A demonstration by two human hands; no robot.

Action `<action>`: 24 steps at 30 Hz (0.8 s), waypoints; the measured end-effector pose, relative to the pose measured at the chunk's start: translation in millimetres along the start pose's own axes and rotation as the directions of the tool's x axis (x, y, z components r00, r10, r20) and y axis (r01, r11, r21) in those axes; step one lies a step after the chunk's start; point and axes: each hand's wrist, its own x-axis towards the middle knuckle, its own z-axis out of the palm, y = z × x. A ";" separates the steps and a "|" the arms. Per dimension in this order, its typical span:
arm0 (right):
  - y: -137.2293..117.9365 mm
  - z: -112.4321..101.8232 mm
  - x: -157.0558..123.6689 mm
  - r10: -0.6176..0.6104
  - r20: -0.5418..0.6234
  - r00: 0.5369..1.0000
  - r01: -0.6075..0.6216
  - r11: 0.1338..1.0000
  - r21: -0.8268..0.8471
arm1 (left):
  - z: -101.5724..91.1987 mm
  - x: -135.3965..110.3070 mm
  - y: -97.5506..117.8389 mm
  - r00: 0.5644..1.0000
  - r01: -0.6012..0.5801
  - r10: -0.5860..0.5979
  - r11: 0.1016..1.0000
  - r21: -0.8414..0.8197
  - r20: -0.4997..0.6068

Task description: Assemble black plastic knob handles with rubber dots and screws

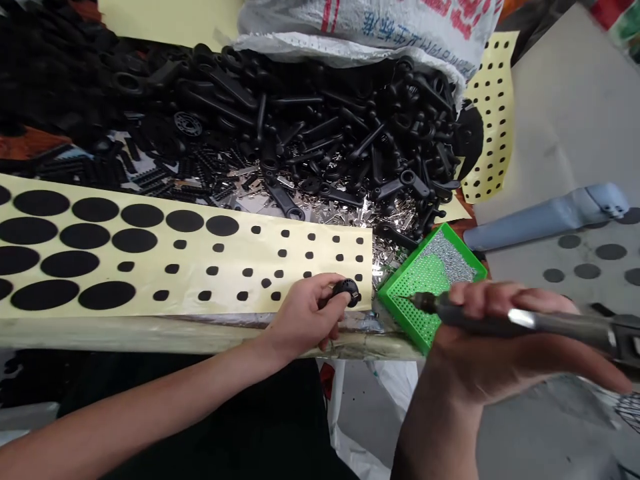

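Between the thumb and fingers of my left hand (313,310) is a small round black plastic part (347,291), held over the right end of a yellow sticker sheet (250,250). My right hand (480,347) is wrapped round an electric screwdriver (500,320), its bit pointing left. The screwdriver's tip is over a green perforated tray (415,287); I cannot tell whether it touches a screw. Tiny silver screws (453,257) lie heaped in the tray's far right side. Black dots and larger black ovals sit in rows on the sheet.
Behind the sheet lies a big pile of black plastic arms (320,133), with small metal pieces (340,207) scattered among them. A white woven sack (370,30) lies at the back. Right of the tray are a blue-grey handle-like object (545,217) and another dotted yellow sheet (493,120).
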 end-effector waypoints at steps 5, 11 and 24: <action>17.3 -29.4 16.3 -0.146 -0.160 0.976 0.120 0.980 -0.160 | -0.2 -0.8 1.3 1.000 -0.016 0.016 0.999 0.030 0.000; 34.7 -36.3 10.6 -0.073 -0.179 0.981 0.054 0.992 -0.111 | -0.5 -1.6 4.3 0.999 -0.027 0.026 0.999 0.027 0.021; 37.2 -37.9 9.4 -0.071 -0.182 0.981 0.046 0.989 -0.139 | -2.3 -0.5 1.0 1.000 -0.006 0.006 1.000 0.016 0.017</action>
